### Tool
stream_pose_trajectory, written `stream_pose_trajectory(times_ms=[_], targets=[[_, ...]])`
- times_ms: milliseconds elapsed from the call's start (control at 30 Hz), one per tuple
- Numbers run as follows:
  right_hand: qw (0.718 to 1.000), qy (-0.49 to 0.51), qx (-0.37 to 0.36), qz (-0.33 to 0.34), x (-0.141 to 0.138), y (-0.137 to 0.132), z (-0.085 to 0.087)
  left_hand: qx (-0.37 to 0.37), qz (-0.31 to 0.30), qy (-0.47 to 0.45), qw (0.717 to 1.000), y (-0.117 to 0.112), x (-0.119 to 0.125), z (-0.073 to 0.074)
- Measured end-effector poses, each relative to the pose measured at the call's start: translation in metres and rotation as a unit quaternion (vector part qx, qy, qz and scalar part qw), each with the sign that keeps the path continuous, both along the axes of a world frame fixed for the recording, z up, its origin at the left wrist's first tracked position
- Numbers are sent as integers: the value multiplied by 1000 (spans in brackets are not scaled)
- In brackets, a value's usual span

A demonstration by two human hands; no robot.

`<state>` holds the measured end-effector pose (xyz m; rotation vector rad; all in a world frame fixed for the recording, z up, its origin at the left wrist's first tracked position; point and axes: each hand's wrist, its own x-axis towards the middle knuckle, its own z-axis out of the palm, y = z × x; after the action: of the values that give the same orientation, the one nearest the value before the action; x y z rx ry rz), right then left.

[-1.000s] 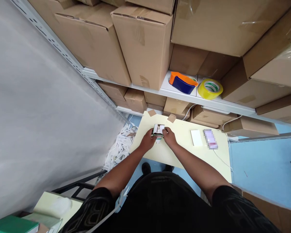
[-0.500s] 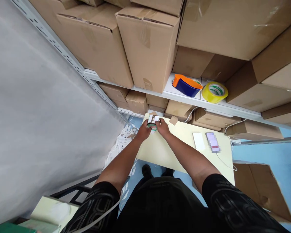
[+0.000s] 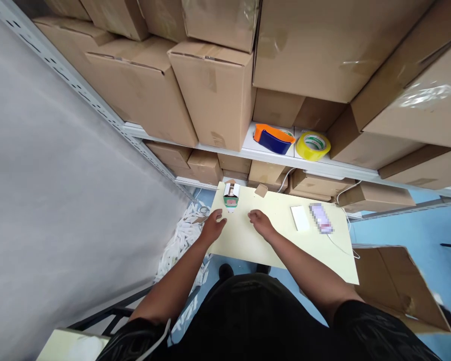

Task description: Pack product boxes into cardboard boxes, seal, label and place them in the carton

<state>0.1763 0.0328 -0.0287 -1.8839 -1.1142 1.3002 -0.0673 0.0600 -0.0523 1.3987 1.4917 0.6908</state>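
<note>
A small white and green box [image 3: 230, 195] stands near the far left corner of the pale yellow table [image 3: 244, 240]. My left hand [image 3: 214, 224] hovers just below it with loosely curled fingers and holds nothing. My right hand [image 3: 259, 222] rests over the table a little to the right, fingers relaxed and apart, also with nothing in it. Neither hand touches the box.
Two small brown cardboard pieces [image 3: 261, 190] lie near the box. A white card [image 3: 298, 218] and a phone [image 3: 320, 218] with a cable lie on the table's right part. Tape dispenser [image 3: 272, 138] and yellow tape roll [image 3: 312, 145] sit on the shelf among cartons. White scraps [image 3: 180, 240] litter the floor.
Both hands let go of the small box at the table's far left and pulled back toward me. The view shifted slightly.
</note>
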Motion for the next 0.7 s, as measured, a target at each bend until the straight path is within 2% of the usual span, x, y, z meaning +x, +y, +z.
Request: stream_pose_trajectory(times_ms=[133,233,300,367,433,567,633,700], targets=[[1000,-6,13,-7,30,-46,-5,-28,-33,36,998,-42,-19,5],[999,-23,19,-42,49,-71,1,-36,-57,67,995,-64,-28,10],[995,-61,52,-65,61,-77,15,-33,-83,77,993,-73,-31,14],[982,-129,119,-68,71,-69,41,-24,-110,82,990,-80,-33,17],[953,-220,202,-45,80,-41,77,-14,-131,85,988,-83,-34,20],[848,-394,354,12,93,56,158,1,-141,93,986,-90,-35,28],[809,-444,383,33,95,105,185,8,-134,91,987,-95,-36,31],[800,-461,380,54,94,142,198,14,-124,90,988,-102,-39,32]])
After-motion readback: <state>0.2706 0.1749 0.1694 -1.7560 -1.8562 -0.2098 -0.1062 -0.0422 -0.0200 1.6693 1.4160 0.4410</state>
